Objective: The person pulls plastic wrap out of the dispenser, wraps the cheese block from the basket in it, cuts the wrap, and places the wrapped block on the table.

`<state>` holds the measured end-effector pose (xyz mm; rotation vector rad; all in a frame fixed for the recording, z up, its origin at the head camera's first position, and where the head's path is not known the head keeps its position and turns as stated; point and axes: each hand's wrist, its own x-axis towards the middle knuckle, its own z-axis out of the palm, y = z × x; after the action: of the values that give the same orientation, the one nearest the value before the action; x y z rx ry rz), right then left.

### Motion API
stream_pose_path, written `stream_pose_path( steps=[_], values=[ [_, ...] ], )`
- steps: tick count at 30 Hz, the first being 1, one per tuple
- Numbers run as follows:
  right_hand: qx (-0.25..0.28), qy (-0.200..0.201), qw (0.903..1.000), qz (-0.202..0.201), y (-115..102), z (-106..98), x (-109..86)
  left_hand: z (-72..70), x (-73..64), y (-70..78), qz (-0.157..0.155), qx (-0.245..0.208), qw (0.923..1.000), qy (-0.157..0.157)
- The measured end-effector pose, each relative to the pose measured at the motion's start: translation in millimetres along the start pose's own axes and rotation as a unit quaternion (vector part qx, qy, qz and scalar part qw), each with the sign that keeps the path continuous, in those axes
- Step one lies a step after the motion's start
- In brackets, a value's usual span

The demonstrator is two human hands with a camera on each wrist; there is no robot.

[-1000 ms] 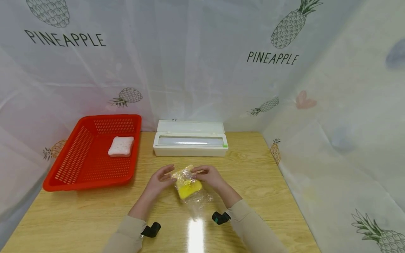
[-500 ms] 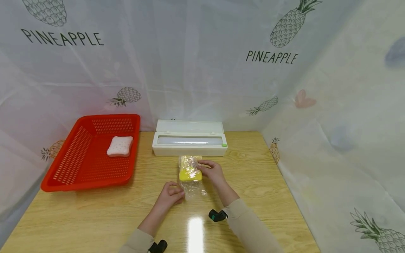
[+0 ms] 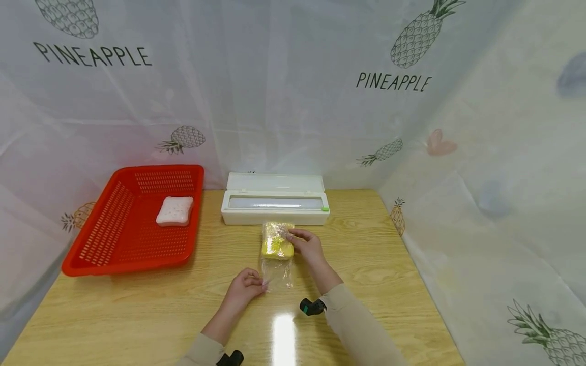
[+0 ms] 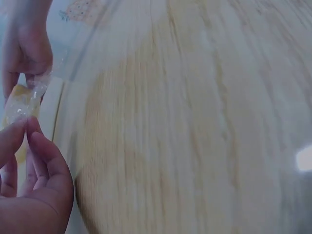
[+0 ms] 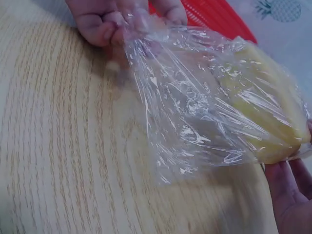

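Observation:
A yellow, bread-slice-shaped block lies inside clear plastic wrap, in the middle of the head view just in front of the white box. Its loose tail of plastic wrap stretches out toward me. With thumb and fingertips my left hand pinches the near left corner of that tail; the left wrist view shows the pinch close up. At the block's right edge my right hand grips it through the wrap, thumb on one side and fingers on the other. In the right wrist view the block looks tilted.
Behind the block stands a white plastic-wrap dispenser box, its lid raised. To the left is a red perforated basket with a white, speckled, slice-shaped block in it. Printed curtains enclose the back and sides of the wooden table.
The block has straightened and moved away from me, toward the box. My left hand left its upper side, came down and took hold of the wrap's tail, which is now drawn out flat.

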<state>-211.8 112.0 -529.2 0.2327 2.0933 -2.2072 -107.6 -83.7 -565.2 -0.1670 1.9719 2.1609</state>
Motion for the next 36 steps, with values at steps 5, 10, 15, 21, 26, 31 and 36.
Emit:
stream_pose_path(
  steps=[5, 10, 15, 21, 26, 31, 36],
  values=[
    [-0.009, 0.004, 0.9999, 0.008, 8.3, -0.1, 7.7, -5.9, -2.0, -2.5, 0.016, 0.005, 0.9991, -0.040],
    [-0.024, -0.006, 0.9994, 0.023, 17.9, -0.7, 12.9, -6.4, -2.0, -4.5, 0.018, 0.014, 0.9982, -0.056],
    [-0.034, -0.033, 0.9986, 0.025, 22.2, -4.5, 8.0, -5.4, -0.8, -8.0, 0.015, 0.023, 0.9984, -0.050],
    [-0.005, -0.075, 0.9971, 0.010, 17.9, -14.0, -16.0, -4.9, 1.7, -10.6, 0.003, 0.002, 0.9989, -0.047],
    [-0.023, -0.091, 0.9955, -0.016, 32.8, -26.4, -35.4, -5.2, 2.7, -13.5, -0.003, -0.009, 0.9991, -0.042],
    [-0.105, -0.133, 0.9850, -0.035, 44.4, -31.8, -50.4, -6.5, 2.3, -12.5, -0.007, -0.023, 0.9989, -0.040],
    [-0.132, -0.175, 0.9746, -0.045, 45.4, -31.1, -64.4, -8.0, 2.6, -11.1, -0.006, -0.028, 0.9986, -0.045]
  ],
)
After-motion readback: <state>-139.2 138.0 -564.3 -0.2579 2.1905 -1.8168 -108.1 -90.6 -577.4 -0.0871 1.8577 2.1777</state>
